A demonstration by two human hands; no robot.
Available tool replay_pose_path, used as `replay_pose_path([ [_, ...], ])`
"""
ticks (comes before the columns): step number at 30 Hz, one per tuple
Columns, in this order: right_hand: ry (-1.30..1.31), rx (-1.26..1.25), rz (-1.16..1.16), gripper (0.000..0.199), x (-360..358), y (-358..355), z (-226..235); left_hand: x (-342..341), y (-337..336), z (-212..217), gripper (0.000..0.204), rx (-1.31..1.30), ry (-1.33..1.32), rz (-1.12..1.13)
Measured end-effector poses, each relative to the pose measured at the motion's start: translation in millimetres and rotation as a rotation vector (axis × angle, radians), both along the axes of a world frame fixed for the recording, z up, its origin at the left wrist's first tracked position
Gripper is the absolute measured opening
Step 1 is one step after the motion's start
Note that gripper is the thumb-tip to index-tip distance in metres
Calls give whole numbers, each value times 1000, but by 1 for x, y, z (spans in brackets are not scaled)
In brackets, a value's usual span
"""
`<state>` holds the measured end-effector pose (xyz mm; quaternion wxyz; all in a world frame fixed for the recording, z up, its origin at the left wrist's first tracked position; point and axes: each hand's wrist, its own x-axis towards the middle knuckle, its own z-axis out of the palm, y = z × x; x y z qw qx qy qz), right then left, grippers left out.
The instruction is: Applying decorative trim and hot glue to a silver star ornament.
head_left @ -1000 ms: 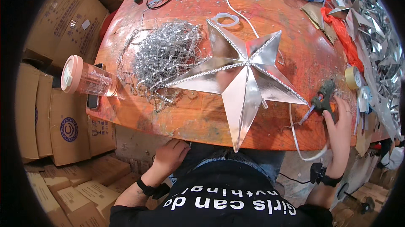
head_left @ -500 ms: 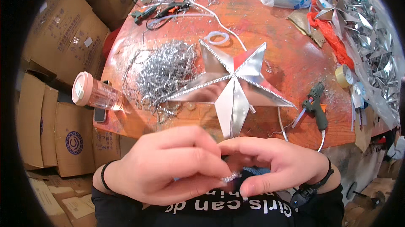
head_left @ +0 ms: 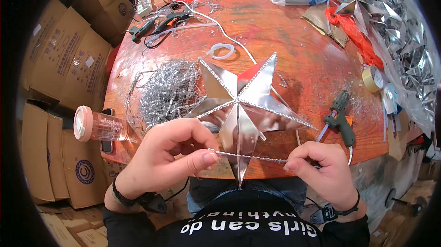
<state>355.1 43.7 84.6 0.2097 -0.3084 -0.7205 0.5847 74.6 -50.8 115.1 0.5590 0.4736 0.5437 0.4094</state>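
Note:
A silver five-pointed star (head_left: 243,104) with beaded edges lies on the round orange table (head_left: 294,54), one point hanging over the near edge. My left hand (head_left: 167,155) and my right hand (head_left: 321,169) hold a thin silver beaded strip (head_left: 248,157) stretched level between them, just in front of the star's lowest point. Each hand pinches one end with thumb and forefinger. A heap of loose silver strips (head_left: 167,93) lies to the left of the star.
A dark glue gun (head_left: 341,116) lies right of the star, a tape roll (head_left: 372,78) further right. A pink-lidded bottle (head_left: 98,127) lies at the table's left edge. More silver stars (head_left: 404,31) pile at the right. Cardboard boxes (head_left: 59,72) stand on the left.
My hands were closed together close under the camera half a second ago; they have drawn apart and lowered, stretching the beaded strip between them. A second ago the right hand was by the glue gun.

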Motion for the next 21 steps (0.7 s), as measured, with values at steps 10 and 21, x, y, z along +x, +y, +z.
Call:
replay_pose_path([
  [10,-5,-21,-69,12,1,-1,-12,-1,26,-4,13,-58,14,94],
  [21,163,239,586,16,-5,-9,-26,5,82,-1,9,218,787,-114],
])
